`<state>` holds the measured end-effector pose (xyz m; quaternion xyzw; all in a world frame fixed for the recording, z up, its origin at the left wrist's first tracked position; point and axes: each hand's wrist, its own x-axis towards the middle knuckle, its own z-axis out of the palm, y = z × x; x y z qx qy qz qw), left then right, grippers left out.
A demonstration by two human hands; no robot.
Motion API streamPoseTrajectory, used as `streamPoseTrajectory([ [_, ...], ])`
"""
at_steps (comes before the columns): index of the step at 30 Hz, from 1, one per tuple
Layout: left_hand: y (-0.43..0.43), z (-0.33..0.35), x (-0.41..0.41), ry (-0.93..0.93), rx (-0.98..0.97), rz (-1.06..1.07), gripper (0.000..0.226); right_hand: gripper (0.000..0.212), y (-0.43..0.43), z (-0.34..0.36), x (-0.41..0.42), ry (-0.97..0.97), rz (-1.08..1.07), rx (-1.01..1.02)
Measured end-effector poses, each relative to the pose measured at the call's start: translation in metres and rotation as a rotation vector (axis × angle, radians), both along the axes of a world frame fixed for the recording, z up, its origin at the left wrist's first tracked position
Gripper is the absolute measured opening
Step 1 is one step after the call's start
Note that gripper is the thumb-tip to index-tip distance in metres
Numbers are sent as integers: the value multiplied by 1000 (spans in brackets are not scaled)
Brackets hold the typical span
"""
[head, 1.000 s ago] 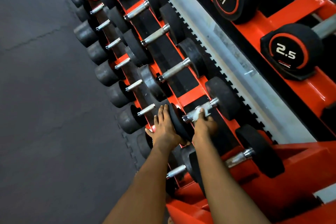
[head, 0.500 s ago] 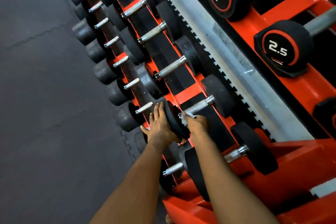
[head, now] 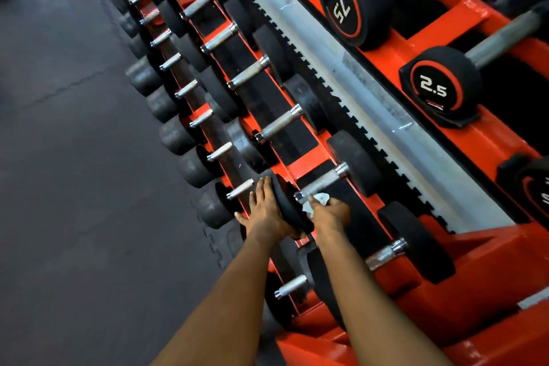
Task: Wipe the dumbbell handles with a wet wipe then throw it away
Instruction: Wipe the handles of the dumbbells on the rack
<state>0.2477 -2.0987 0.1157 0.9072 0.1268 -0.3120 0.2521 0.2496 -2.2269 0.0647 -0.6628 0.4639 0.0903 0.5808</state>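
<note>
Wet wipe (head: 320, 198) gripped by right hand (head: 332, 213) at dumbbell handle (head: 322, 182); left hand (head: 264, 214) lies straight-fingered on its head (head: 286, 205)

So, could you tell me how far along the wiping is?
Done: nothing shows which handles are already wiped. In hand: the right hand holds the wet wipe on the near end of one dumbbell handle, while the left hand rests flat on its head. Left: other handles up the rack, then binning the wipe; no bin in view.
</note>
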Motion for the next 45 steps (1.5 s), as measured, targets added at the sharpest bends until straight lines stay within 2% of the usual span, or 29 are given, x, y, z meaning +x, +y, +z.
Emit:
streamPoseTrajectory([
  [3, 9, 6, -1, -20, -27, -59, 149, 8, 1, 26, -6, -110, 32, 9],
  [5, 19, 14, 5, -77, -65, -65, 125, 11, 1, 44, -4, -162, 51, 7],
  [8, 38, 33, 18, -225, -108, -29, 73, 17, 4, 64, 2, -242, 147, -81],
  [9, 45, 38, 23, -260, -110, -5, 65, 16, 7, 68, 5, -257, 185, -91],
  [11, 61, 47, 38, -317, -96, 29, 61, 8, 17, 76, 14, -267, 241, -75],
  [14, 83, 47, 71, -374, -70, 14, 67, 9, 34, 86, 42, -296, 313, -92],
  [17, 101, 33, 108, -437, -71, -61, 90, 21, 53, 90, 74, -306, 410, -99],
  [20, 107, 15, 142, -371, -72, -188, 131, 24, 63, 87, 101, -337, 533, -375],
  [23, 112, -4, 178, -227, -56, -300, 151, 25, 75, 68, 139, -366, 605, -584],
  [26, 117, -16, 189, -166, -44, -376, 153, 33, 91, 63, 166, -442, 684, -657],
  [29, 121, -23, 188, -173, -66, -362, 151, 42, 97, 52, 191, -541, 828, -770],
  [31, 122, -25, 190, -184, -86, -341, 147, 42, 93, 36, 201, -526, 1016, -886],
  [33, 124, -26, 192, -170, -100, -332, 147, 46, 89, 21, 199, -440, 1326, -990],
  [35, 124, -24, 193, -140, -114, -337, 150, 57, 84, 16, 189, -349, 1590, -1004],
  [37, 123, -20, 193, -135, -121, -335, 151, 64, 70, 23, 186, -344, 1731, -976],
  [39, 122, -16, 193, -131, -130, -325, 150, 69, 52, 29, 201, -366, 1741, -1023],
  [42, 124, -15, 193, -119, -127, -310, 154, 65, 52, 37, 215, -287, 1603, -1101],
  [45, 123, -13, 195, -115, -109, -315, 154, 51, 78, 25, 203, -360, 1619, -917],
])
